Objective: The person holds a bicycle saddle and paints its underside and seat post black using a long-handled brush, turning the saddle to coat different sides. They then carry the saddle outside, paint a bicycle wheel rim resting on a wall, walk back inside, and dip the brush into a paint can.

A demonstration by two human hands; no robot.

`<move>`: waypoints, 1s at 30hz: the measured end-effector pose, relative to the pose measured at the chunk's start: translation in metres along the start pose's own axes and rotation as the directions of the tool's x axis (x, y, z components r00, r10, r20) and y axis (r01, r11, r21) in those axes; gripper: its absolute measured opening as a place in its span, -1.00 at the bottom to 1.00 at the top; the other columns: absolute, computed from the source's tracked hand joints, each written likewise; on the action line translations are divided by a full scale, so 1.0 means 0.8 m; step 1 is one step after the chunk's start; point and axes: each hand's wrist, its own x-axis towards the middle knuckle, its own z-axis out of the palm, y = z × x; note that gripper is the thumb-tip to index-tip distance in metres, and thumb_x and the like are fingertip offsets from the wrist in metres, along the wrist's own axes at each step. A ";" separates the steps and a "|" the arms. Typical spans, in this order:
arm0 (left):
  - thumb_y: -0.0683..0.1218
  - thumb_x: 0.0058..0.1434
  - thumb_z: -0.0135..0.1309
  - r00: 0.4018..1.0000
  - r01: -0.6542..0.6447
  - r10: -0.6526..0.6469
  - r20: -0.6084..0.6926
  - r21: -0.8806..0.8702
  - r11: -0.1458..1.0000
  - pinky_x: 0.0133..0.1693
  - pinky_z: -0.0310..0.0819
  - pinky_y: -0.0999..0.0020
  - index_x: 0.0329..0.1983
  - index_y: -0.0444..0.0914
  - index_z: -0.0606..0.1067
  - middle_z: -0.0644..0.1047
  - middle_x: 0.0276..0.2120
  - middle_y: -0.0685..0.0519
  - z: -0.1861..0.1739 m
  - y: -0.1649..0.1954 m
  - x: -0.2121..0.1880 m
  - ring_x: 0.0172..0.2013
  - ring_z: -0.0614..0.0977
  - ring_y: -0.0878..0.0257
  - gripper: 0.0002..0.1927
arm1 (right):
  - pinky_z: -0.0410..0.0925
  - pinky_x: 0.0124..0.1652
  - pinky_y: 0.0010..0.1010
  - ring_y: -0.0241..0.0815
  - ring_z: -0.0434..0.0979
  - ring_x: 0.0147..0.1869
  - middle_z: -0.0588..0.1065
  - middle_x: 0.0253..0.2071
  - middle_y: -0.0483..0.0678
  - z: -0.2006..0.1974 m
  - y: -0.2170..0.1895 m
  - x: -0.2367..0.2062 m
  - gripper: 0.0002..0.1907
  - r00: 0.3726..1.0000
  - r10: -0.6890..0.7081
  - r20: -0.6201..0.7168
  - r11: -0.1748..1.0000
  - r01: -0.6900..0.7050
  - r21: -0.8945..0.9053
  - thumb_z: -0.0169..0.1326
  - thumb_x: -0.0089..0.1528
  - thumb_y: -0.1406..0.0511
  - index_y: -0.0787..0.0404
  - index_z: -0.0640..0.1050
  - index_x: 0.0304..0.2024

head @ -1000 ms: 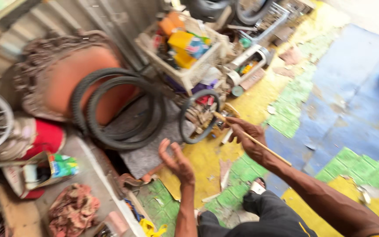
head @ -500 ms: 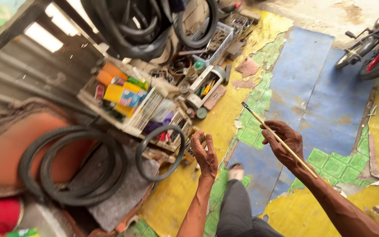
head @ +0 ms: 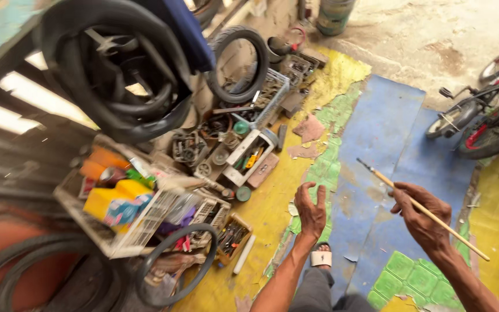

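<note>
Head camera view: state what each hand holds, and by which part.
The right hand grips a thin wooden stick around its middle, both ends sticking out. The left hand is open and holds nothing.

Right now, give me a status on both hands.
Right hand grips thin wooden stick. Left hand open, empty. Parts crates left, apart.

The right hand [head: 424, 219] grips a thin wooden stick [head: 423, 210] slanting across its fingers [head: 406, 199]. The left hand [head: 311, 209] hangs open and empty over the peeling yellow, green and blue floor [head: 376, 138]. Left of it lie a white crate [head: 140, 228], boxes of small tools [head: 248, 159] and black tyres [head: 239, 63]; bicycles [head: 486, 121] stand at far right.
</note>
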 end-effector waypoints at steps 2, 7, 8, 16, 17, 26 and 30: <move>0.17 0.39 0.02 0.996 0.017 -0.015 0.085 -0.017 1.000 0.16 0.23 0.00 0.01 -0.31 0.44 0.52 -0.04 -0.17 0.035 0.013 0.010 0.05 0.48 -0.10 -0.56 | 0.47 -0.34 -0.52 -0.30 0.63 -0.31 0.65 -0.18 0.03 -0.018 0.009 0.033 -0.74 1.000 -0.008 -0.025 1.000 0.008 -0.002 0.12 0.38 0.34 0.36 0.60 0.07; 0.19 0.40 0.01 0.989 0.030 -0.028 0.148 -0.010 1.000 0.17 0.22 0.00 0.02 -0.30 0.44 0.51 -0.03 -0.16 0.092 0.030 0.073 0.06 0.48 -0.10 -0.54 | 0.45 -0.33 -0.53 -0.30 0.64 -0.28 0.64 -0.13 0.03 -0.032 0.018 0.116 -0.73 1.000 -0.011 -0.011 1.000 0.011 0.004 0.11 0.39 0.35 0.37 0.59 0.11; 0.19 0.40 0.01 0.990 0.028 -0.029 0.138 0.006 1.000 0.17 0.22 -0.01 0.02 -0.31 0.44 0.52 -0.03 -0.17 0.100 0.029 0.085 0.06 0.48 -0.10 -0.53 | 0.46 -0.34 -0.52 -0.30 0.64 -0.28 0.64 -0.13 0.03 -0.030 0.021 0.133 -0.72 1.000 -0.016 -0.001 1.000 0.016 0.005 0.12 0.40 0.35 0.37 0.59 0.11; 0.20 0.37 0.04 0.996 0.062 -0.068 0.055 0.104 0.993 0.10 0.30 0.02 -0.02 -0.32 0.48 0.55 -0.06 -0.17 0.167 0.012 0.180 0.02 0.51 -0.12 -0.53 | 0.45 -0.36 -0.52 -0.28 0.63 -0.29 0.64 -0.12 0.08 -0.005 0.077 0.291 -0.72 0.995 0.018 0.095 0.993 -0.029 0.115 0.13 0.37 0.36 0.40 0.55 0.08; 0.20 0.38 0.03 0.996 0.072 -0.078 0.049 0.108 0.992 0.09 0.31 0.03 -0.03 -0.32 0.48 0.55 -0.07 -0.17 0.177 0.012 0.194 0.01 0.51 -0.12 -0.53 | 0.44 -0.38 -0.51 -0.28 0.63 -0.30 0.64 -0.12 0.09 -0.003 0.087 0.312 -0.72 0.994 0.033 0.103 0.991 -0.045 0.123 0.13 0.36 0.36 0.40 0.55 0.08; 0.16 0.41 0.00 0.984 0.173 -0.178 0.018 0.152 0.973 0.03 0.35 0.05 -0.16 -0.32 0.50 0.56 -0.17 -0.15 0.304 0.014 0.318 -0.08 0.53 -0.09 -0.58 | 0.53 -0.31 -0.47 -0.25 0.67 -0.31 0.65 -0.18 0.04 0.012 0.165 0.527 -0.70 0.956 0.029 0.290 0.996 -0.053 0.074 0.14 0.33 0.29 0.35 0.56 0.06; 0.13 0.41 0.00 0.978 0.207 -0.209 0.007 0.125 0.970 -0.03 0.37 0.03 -0.18 -0.34 0.49 0.55 -0.21 -0.18 0.349 0.008 0.355 -0.13 0.54 -0.13 -0.59 | 0.53 -0.30 -0.44 -0.25 0.68 -0.32 0.67 -0.22 0.03 0.031 0.183 0.602 -0.70 0.926 0.120 0.359 0.992 -0.100 -0.074 0.15 0.33 0.26 0.32 0.59 0.03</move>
